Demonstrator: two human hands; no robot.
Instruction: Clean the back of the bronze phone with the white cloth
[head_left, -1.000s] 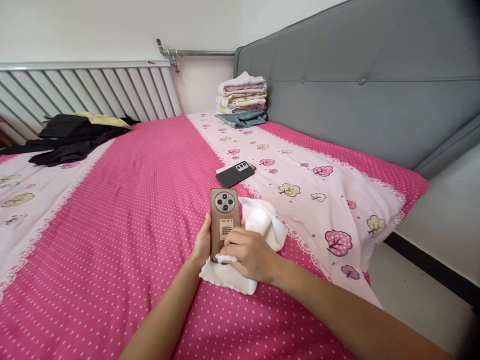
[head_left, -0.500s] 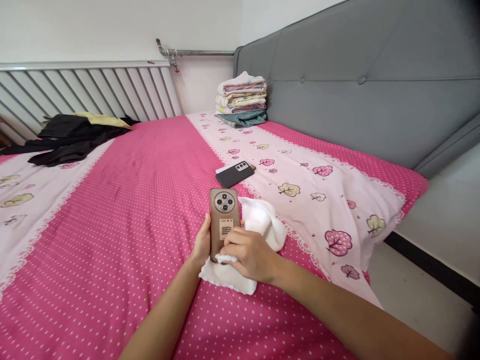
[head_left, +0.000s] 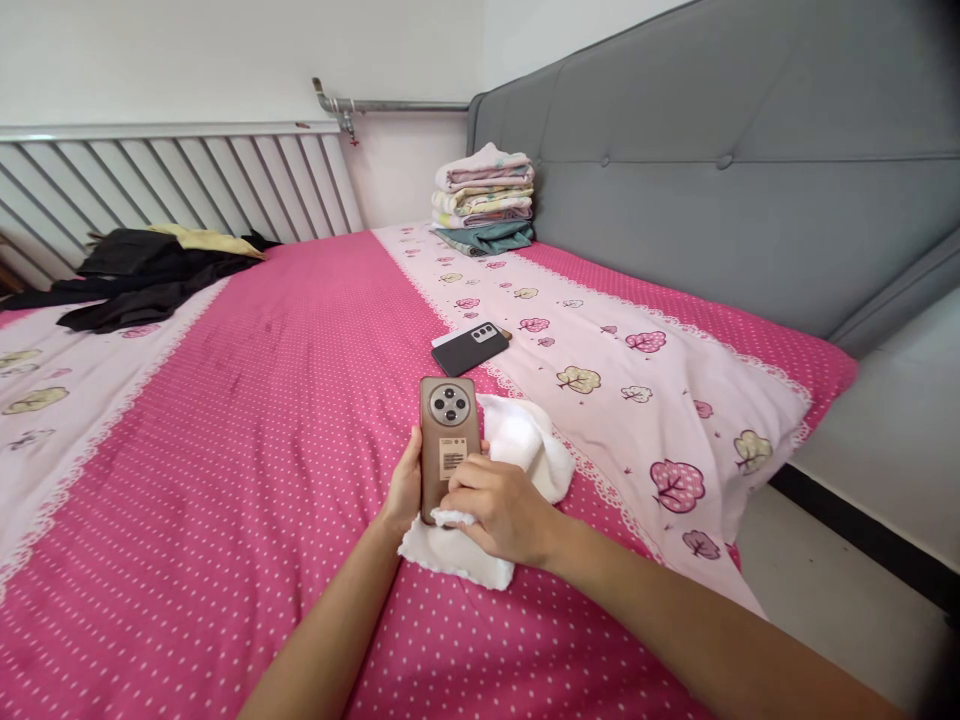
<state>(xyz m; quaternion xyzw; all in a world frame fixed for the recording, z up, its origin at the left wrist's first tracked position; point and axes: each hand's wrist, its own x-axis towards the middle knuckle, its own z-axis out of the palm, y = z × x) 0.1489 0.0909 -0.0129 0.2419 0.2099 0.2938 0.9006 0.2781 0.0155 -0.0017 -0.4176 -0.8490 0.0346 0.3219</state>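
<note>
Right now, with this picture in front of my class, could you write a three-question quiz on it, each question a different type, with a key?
1. True or false: the left hand holds the brown phone with its back toward the camera.

2. What does the right hand pinch?
a) a black garment
b) a white cloth
c) a charging cable

3. Fill the blank: the folded stack stands beside the grey ____.

Key: 1 true; 2 b; 3 headboard.

Illegible print on the label of the brown phone.
</note>
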